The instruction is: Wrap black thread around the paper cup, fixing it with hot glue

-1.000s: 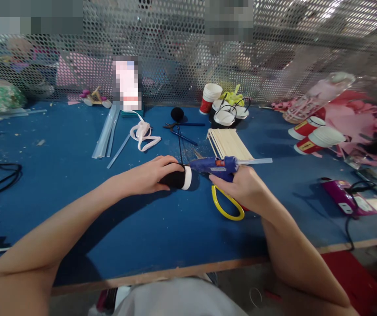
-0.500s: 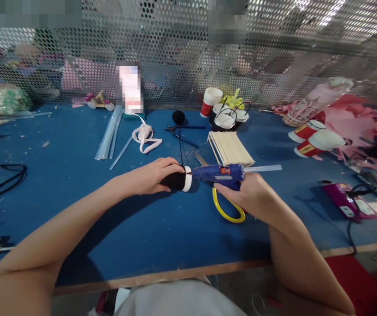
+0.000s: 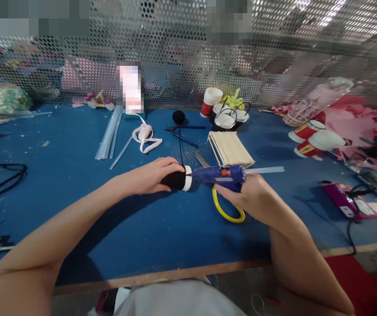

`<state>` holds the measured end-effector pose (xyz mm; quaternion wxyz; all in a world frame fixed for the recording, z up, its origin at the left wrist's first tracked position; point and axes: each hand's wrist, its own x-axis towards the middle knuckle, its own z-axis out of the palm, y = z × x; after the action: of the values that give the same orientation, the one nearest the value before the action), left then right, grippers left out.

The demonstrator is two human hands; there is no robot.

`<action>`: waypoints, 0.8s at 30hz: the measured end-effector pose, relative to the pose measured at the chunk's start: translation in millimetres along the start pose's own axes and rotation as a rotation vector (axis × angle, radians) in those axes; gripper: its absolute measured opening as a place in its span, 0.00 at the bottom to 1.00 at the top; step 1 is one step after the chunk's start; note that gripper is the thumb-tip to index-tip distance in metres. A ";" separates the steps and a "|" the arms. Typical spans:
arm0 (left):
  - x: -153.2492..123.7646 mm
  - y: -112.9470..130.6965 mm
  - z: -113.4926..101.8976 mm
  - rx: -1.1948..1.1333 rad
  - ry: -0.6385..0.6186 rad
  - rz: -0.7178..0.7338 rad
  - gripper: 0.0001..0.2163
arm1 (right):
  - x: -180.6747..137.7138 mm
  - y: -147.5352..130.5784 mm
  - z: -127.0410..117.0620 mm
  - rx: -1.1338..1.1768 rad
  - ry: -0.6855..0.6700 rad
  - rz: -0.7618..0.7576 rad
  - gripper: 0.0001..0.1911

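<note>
My left hand point(image 3: 158, 175) is closed around a paper cup point(image 3: 187, 178) lying on its side, wrapped in black yarn except for a white band at its right end. A strand runs from the cup up to a ball of black yarn point(image 3: 178, 116). In my right hand point(image 3: 252, 195) is a blue glue gun point(image 3: 219, 174), a clear glue stick point(image 3: 267, 170) poking out of its back. Its nozzle points left, at the edge where yarn meets white band. Yellow-handled scissors point(image 3: 224, 215) lie partly hidden beneath the gun and right hand.
Behind my hands lie blue-handled pliers point(image 3: 191, 127), white ribbon point(image 3: 145, 137), glue sticks point(image 3: 109, 134) and a bundle of wooden sticks point(image 3: 232, 148). Small black-and-white cups point(image 3: 226, 120) stand farther back. Red paper cups point(image 3: 318, 142) and a purple box with a cord point(image 3: 348, 202) are at right.
The glue gun has shifted very slightly to the right, along with its glue stick. My left hand keeps its hold on the cup in the same place.
</note>
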<state>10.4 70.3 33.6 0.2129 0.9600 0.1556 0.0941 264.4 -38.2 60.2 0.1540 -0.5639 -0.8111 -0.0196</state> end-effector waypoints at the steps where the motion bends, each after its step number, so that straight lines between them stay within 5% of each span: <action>1: 0.0 0.1 0.0 -0.001 0.005 0.003 0.23 | 1.0 0.0 -1.5 0.017 0.003 0.005 0.14; 24: 0.3 -0.7 -0.5 -0.017 0.013 0.011 0.23 | 0.0 -9.6 -4.5 0.249 -0.085 0.242 0.11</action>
<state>10.3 71.1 33.8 0.2195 0.9583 0.1511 0.1030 256.6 -42.6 65.9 0.1892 -0.6345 -0.7392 0.1236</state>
